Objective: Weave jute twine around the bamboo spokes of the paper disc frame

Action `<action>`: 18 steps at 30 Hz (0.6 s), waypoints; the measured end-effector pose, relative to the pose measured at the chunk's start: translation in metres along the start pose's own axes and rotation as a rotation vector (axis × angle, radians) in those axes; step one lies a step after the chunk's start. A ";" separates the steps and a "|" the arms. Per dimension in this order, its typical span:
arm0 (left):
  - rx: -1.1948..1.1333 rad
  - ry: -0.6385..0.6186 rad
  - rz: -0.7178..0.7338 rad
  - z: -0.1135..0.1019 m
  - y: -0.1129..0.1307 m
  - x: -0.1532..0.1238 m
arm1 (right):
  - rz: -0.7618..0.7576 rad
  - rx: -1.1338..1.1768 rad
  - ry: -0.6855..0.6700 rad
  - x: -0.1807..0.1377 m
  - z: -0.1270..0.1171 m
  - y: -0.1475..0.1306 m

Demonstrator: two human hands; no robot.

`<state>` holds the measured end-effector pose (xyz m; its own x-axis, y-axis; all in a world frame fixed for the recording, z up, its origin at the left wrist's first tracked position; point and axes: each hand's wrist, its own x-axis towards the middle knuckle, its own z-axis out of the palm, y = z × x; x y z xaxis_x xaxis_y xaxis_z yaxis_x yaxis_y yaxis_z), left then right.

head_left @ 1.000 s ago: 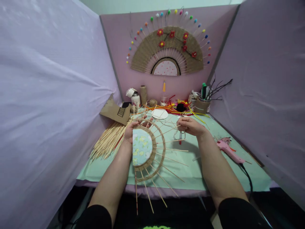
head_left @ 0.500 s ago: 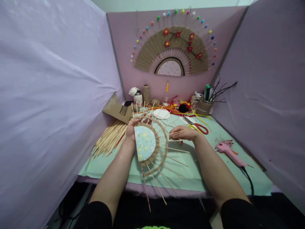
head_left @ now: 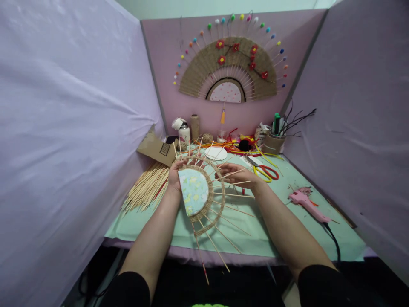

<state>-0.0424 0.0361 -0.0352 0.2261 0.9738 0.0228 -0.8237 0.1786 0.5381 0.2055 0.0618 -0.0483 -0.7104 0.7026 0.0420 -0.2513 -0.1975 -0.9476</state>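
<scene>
My left hand (head_left: pixel 174 175) grips the flat edge of a half-made fan (head_left: pixel 195 191): a half-round light blue flowered panel ringed by woven twine, with thin bamboo sticks fanning out to the right and down. It is held tilted above the green table mat (head_left: pixel 275 221). My right hand (head_left: pixel 238 174) reaches in among the upper sticks near the outer twine ring, its fingers pinched around a stick or the twine there; which one is too small to tell.
A bundle of bamboo sticks (head_left: pixel 145 187) lies left. Red and yellow scissors (head_left: pixel 263 169) and a pink glue gun (head_left: pixel 305 201) lie right. Twine spool, bottle, pen cup (head_left: pixel 273 140) and coloured strips line the back. A finished fan (head_left: pixel 227 68) hangs on the wall.
My right hand moved left and closer to the fan's woven ring, uncovering the scissors. The fan tilted a little, its lower sticks swinging rightward.
</scene>
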 end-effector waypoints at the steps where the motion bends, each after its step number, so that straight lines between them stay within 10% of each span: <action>1: -0.003 0.001 0.003 -0.001 0.000 0.001 | 0.014 0.013 0.020 0.000 0.002 0.000; 12: -0.072 0.053 0.181 -0.005 0.006 0.003 | 0.104 -0.272 -0.058 -0.011 -0.014 -0.005; 18: -0.141 0.045 0.443 -0.014 0.030 0.002 | 0.100 -0.518 0.161 -0.042 -0.044 -0.053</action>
<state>-0.0737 0.0454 -0.0312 -0.1839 0.9652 0.1862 -0.8990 -0.2417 0.3651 0.2774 0.0731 -0.0133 -0.5946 0.8013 -0.0669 0.1973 0.0648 -0.9782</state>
